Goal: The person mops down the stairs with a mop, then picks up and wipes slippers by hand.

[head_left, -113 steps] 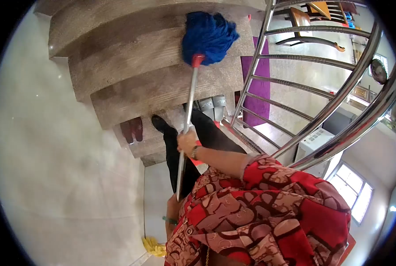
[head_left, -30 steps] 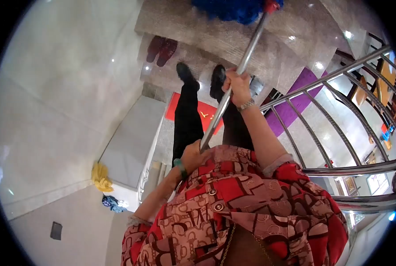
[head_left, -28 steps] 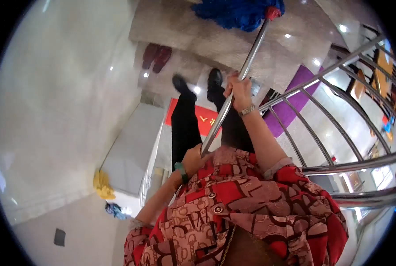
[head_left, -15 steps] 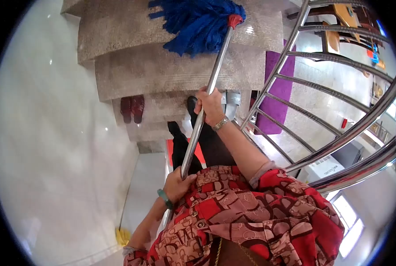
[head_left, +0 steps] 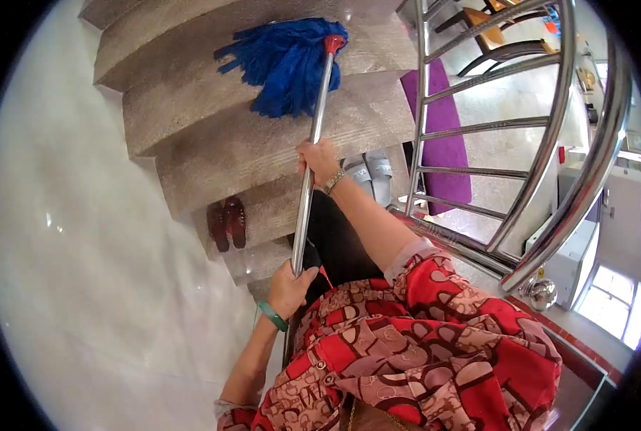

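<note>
A mop (head_left: 284, 65) with blue cloth strips and a red collar lies spread over a stone stair step (head_left: 213, 108) ahead of me. Its shiny metal handle runs back toward my body. My right hand (head_left: 319, 161), with a metal watch at the wrist, is closed around the middle of the handle. Lower down, near my waist, my left hand (head_left: 290, 289) grips the same handle, thumb along the side. A green bangle circles that wrist. The handle's lower end is partly hidden by my left arm and the patterned red shirt.
Dark red slippers (head_left: 227, 223) sit on a lower step at the left, and grey slides (head_left: 369, 176) at the right. A metal railing (head_left: 478, 172) borders the stairs, with a purple mat (head_left: 442, 144) beyond it. A pale wall (head_left: 69, 215) rises on the left.
The mop head now sits farther left and lower in view, its strips bunched differently. The view has shifted, showing more upper steps. Both hands keep their grip on the handle.
</note>
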Demonstrator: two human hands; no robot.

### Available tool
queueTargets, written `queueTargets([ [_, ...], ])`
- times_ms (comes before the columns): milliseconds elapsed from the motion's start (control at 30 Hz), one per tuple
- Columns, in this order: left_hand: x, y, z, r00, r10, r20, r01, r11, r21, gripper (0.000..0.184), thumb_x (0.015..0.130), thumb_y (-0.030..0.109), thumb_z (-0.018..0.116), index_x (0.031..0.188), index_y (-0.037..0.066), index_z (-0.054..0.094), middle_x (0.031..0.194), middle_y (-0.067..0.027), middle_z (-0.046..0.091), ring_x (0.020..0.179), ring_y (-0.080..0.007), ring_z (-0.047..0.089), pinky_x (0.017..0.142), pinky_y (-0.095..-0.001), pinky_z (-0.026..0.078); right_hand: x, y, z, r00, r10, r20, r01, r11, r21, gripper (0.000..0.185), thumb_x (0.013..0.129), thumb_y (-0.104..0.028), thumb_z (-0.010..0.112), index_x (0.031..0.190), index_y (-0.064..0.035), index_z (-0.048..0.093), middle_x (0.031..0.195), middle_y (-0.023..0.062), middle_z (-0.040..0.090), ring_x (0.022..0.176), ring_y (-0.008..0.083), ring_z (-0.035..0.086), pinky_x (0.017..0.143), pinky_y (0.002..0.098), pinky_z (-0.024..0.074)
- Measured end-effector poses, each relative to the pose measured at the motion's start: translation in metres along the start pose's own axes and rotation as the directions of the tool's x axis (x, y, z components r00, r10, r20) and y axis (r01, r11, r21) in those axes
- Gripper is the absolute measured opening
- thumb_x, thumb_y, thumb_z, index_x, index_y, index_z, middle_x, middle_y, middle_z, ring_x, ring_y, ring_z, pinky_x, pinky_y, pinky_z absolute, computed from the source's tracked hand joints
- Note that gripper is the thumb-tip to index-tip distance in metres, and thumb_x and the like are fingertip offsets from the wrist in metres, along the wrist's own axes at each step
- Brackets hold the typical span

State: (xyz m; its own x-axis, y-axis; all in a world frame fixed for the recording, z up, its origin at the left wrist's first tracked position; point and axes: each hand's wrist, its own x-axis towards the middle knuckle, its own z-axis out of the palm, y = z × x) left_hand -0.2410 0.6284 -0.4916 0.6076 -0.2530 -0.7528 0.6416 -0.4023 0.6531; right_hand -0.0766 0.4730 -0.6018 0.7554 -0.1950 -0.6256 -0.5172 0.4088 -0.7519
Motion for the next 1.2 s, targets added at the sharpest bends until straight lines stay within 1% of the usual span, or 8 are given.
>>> queueTargets([
  [133, 0.011, 0.003, 0.017, 0.998, 0.039, -0.041, -0.032, 0.986, 0.164, 0.025, 0.078, 0.019, 0.059, 0.073, 0.000, 0.044, 0.052, -0.0025, 0.044, 0.035, -0.0115, 0.045, 0.033, -0.0262, 0.038, 0.009, -0.004, -0.012, 0.998, -0.051, 0.028, 0.051, 0.999, 0.000, 0.009, 0.071, -0.001, 0.050, 0.075, 0.0015, 0.043, 0.053, 0.0098, 0.046, 0.036, 0.0203, 0.048, 0.030, 0.0336, 0.0365],
  [233, 0.012, 0.007, 0.023, 0.999, -0.048, -0.021, 0.049, 0.999, 0.019, 0.027, 0.077, 0.019, 0.061, 0.071, 0.000, 0.043, 0.051, -0.0043, 0.044, 0.036, -0.0123, 0.046, 0.032, -0.0263, 0.037, 0.006, -0.010, -0.016, 0.999, -0.032, 0.005, 0.032, 0.998, -0.045, 0.012, 0.072, -0.003, 0.052, 0.077, 0.0017, 0.042, 0.052, 0.0104, 0.046, 0.037, 0.0203, 0.048, 0.030, 0.0332, 0.0365],
  [400, 0.022, 0.011, 0.032, 0.999, -0.038, -0.033, 0.040, 0.997, 0.060, 0.027, 0.077, 0.019, 0.061, 0.069, 0.001, 0.043, 0.052, -0.0037, 0.045, 0.036, -0.0119, 0.045, 0.034, -0.0283, 0.038, 0.006, -0.020, -0.024, 0.993, -0.107, -0.045, 0.105, 0.994, -0.043, 0.011, 0.067, -0.005, 0.055, 0.060, -0.0012, 0.047, 0.047, 0.0065, 0.045, 0.033, 0.0158, 0.044, 0.029, 0.0281, 0.0335],
  [667, 0.039, -0.007, 0.048, 0.995, 0.041, 0.096, -0.044, 0.999, 0.026, 0.031, 0.074, 0.023, 0.062, 0.069, 0.001, 0.043, 0.051, -0.0070, 0.046, 0.040, -0.0155, 0.047, 0.040, -0.0309, 0.038, -0.001, -0.013, -0.079, 0.979, -0.129, -0.157, 0.122, 0.991, -0.055, 0.008, 0.068, -0.004, 0.053, 0.063, -0.0002, 0.046, 0.046, 0.0062, 0.044, 0.033, 0.0165, 0.044, 0.030, 0.0290, 0.0346],
  [800, 0.016, -0.045, 0.048, 0.998, -0.001, 0.058, -0.014, 0.964, 0.267, 0.036, 0.073, 0.031, 0.061, 0.073, -0.001, 0.046, 0.060, -0.0139, 0.050, 0.054, -0.0258, 0.052, 0.051, -0.0368, 0.040, -0.037, 0.009, -0.074, 0.969, -0.137, -0.207, 0.125, 0.990, -0.069, 0.007, 0.068, -0.004, 0.051, 0.070, 0.0009, 0.046, 0.045, 0.0065, 0.043, 0.032, 0.0169, 0.044, 0.029, 0.0297, 0.0348],
  [933, -0.033, -0.066, 0.026, 0.969, -0.204, 0.140, 0.172, 0.962, 0.211, 0.042, 0.074, 0.038, 0.060, 0.079, -0.002, 0.048, 0.066, -0.0158, 0.054, 0.062, -0.0318, 0.053, 0.056, -0.0377, 0.041, -0.072, 0.050, -0.056, 0.985, -0.042, -0.170, 0.049, 0.998, 0.037, 0.008, 0.072, -0.005, 0.048, 0.077, 0.0004, 0.045, 0.044, 0.0056, 0.041, 0.031, 0.0167, 0.044, 0.027, 0.0294, 0.0332],
  [1000, -0.065, -0.088, 0.020, 0.995, -0.095, 0.022, 0.083, 0.945, 0.315, 0.042, 0.075, 0.037, 0.060, 0.085, -0.002, 0.050, 0.069, -0.0169, 0.055, 0.063, -0.0299, 0.054, 0.057, -0.0362, 0.042, -0.103, 0.070, -0.037, 0.971, 0.094, -0.221, -0.096, 0.995, 0.004, 0.010, 0.074, -0.005, 0.047, 0.081, -0.0011, 0.043, 0.048, 0.0054, 0.042, 0.032, 0.0169, 0.044, 0.028, 0.0291, 0.0338],
  [1200, -0.168, -0.155, 0.003, 0.940, -0.336, -0.054, 0.341, 0.930, 0.136, 0.021, 0.078, 0.016, 0.059, 0.092, 0.001, 0.054, 0.070, -0.0119, 0.059, 0.062, -0.0187, 0.054, 0.056, -0.0303, 0.043, -0.173, 0.154, 0.002, 0.929, 0.369, -0.006, -0.368, 0.927, 0.076, 0.017, 0.074, -0.003, 0.050, 0.086, -0.0013, 0.038, 0.058, 0.0058, 0.044, 0.036, 0.0157, 0.046, 0.030, 0.0283, 0.0359],
])
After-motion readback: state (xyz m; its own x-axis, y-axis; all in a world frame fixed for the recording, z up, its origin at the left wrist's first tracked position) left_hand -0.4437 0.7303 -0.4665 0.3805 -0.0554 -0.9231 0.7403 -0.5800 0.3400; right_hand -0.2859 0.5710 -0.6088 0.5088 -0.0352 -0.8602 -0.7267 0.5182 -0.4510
